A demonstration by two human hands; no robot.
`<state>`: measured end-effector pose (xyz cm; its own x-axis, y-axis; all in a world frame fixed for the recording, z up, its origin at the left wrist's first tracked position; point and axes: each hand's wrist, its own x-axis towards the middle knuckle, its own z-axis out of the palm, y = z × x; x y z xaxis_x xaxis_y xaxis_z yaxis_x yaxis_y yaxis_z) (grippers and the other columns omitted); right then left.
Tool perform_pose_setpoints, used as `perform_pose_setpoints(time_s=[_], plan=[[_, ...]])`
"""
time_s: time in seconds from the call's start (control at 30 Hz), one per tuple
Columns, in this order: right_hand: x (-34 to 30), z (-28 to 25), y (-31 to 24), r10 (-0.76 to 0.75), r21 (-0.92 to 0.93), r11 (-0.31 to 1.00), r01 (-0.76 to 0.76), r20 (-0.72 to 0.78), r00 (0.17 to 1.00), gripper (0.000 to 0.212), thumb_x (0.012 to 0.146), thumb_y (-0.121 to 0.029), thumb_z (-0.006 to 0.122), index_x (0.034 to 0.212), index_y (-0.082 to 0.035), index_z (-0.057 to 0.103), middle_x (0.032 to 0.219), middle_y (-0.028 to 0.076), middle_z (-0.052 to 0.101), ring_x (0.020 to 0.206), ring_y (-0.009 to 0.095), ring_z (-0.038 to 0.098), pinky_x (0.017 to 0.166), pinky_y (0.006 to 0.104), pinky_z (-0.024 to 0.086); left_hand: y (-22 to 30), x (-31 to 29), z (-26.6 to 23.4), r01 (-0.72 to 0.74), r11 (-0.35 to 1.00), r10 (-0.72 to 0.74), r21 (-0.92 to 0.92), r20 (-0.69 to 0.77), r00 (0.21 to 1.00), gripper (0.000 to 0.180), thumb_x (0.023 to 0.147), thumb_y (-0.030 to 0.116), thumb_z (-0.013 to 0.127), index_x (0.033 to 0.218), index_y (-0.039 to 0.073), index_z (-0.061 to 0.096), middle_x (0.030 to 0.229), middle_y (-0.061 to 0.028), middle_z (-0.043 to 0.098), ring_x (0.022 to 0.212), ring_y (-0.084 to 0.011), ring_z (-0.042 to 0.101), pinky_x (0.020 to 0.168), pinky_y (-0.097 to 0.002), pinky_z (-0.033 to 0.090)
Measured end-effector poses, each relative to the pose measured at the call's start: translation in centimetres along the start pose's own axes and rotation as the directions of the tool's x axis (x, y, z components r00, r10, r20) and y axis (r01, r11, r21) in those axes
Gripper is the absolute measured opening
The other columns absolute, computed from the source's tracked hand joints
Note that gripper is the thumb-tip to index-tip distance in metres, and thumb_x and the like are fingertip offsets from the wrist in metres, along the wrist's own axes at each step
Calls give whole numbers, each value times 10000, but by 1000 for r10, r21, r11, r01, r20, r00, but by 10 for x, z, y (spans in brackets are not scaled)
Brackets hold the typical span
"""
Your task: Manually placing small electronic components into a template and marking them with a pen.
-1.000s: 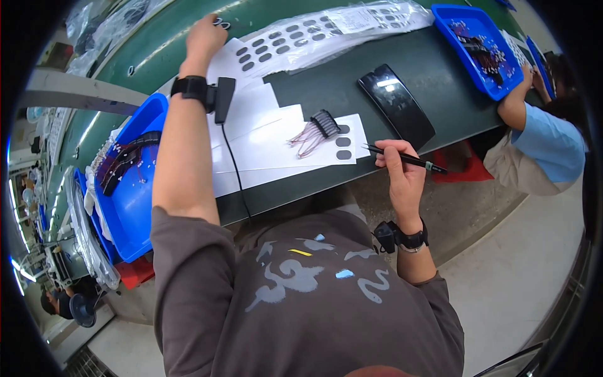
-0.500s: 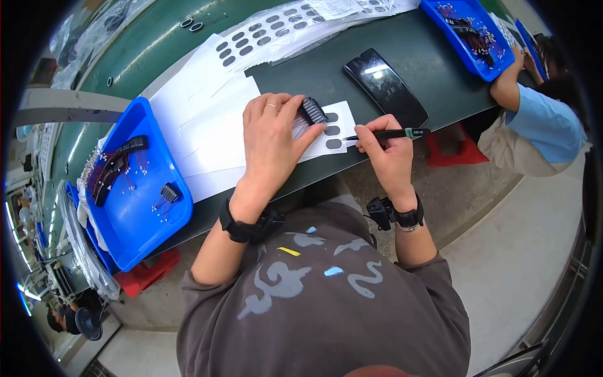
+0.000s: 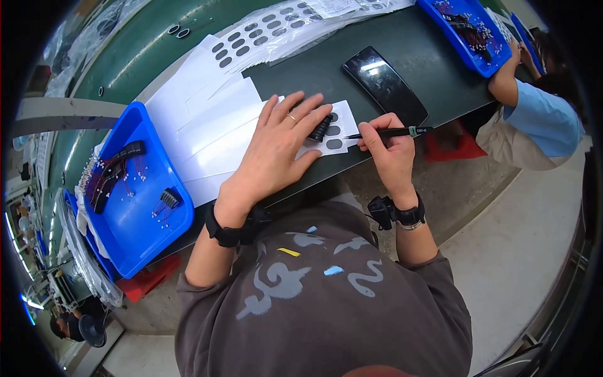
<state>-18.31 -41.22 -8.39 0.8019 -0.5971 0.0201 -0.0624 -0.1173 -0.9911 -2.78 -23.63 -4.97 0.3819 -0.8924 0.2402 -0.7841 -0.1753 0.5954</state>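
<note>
My left hand [image 3: 274,149] lies over the white papers with its fingers spread. Under and beside its fingertips sits a row of small black ribbed parts [image 3: 321,129], partly hidden. They rest on a white sheet [image 3: 345,112] that bears dark grey oval stickers [image 3: 334,144]. In my right hand [image 3: 394,157] is a pair of black tweezers [image 3: 400,132], pinched between thumb and fingers. The tips point left, close to the lowest oval sticker; whether they touch it I cannot tell.
A blue tray [image 3: 164,231] with black parts on thin wires stands at the left. Beyond the hands lie a black phone [image 3: 385,85] and more sticker sheets [image 3: 260,32]. Another blue tray [image 3: 433,14] is at the far right, beside a person in a light blue sleeve [image 3: 545,113].
My left hand has opened from its grip on the black ribbed parts, its fingers spreading. Those parts now sit lower and further right on the sheet. The tweezers have barely moved.
</note>
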Motion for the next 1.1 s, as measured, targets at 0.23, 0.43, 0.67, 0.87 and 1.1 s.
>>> perform_pose_setpoints(time_s=[0.23, 0.43, 0.67, 0.87, 1.1], plan=[[1, 3, -3, -34, 148, 988, 36, -13, 999, 84, 991, -89, 674, 1017, -29, 621, 813, 17, 668, 726, 70, 634, 661, 202, 495, -4, 6, -8, 14, 1000, -13, -27, 38, 999, 635, 821, 57, 733, 1419, 87, 518, 1357, -163, 575, 1154, -356, 614, 1050, -503, 454], [-2, 15, -26, 10, 150, 989, -7, -17, 1000, 81, 1003, -68, 640, 1071, -25, 633, 872, 33, 686, 746, 70, 632, 655, 205, 493, 3, 5, 5, 86, 995, -91, -43, -128, 988, 583, 833, -5, 700, 1384, 72, 523, 1262, -162, 614, 1034, -345, 668, 828, -436, 561], [2, 31, -24, -183, -173, 962, 211, 166, 969, 117, 1023, -87, 607, 1111, -12, 627, 929, 45, 701, 791, 68, 639, 690, 210, 500, 3, -2, 14, 129, 983, -146, -134, -122, 982, 563, 822, -58, 726, 1342, 81, 560, 1202, -137, 647, 977, -308, 685, 789, -371, 581], [-7, 26, -26, -134, 15, 991, 133, 10, 991, 143, 1009, -82, 626, 1131, -6, 627, 959, 46, 696, 892, 76, 631, 784, 233, 506, 5, -7, 10, -2, 990, -16, -139, -128, 992, 656, 822, -44, 745, 1421, 108, 527, 1182, -131, 690, 1023, -296, 692, 847, -352, 572], [-14, -8, -27, 100, 69, 992, -105, 75, 992, 126, 1020, -89, 604, 1100, 1, 644, 964, 57, 692, 903, 83, 626, 805, 229, 486, -2, -14, 19, 201, 931, -248, -304, -128, 960, 644, 829, 23, 769, 1427, 91, 541, 1197, -106, 707, 1043, -286, 676, 1013, -368, 496]])
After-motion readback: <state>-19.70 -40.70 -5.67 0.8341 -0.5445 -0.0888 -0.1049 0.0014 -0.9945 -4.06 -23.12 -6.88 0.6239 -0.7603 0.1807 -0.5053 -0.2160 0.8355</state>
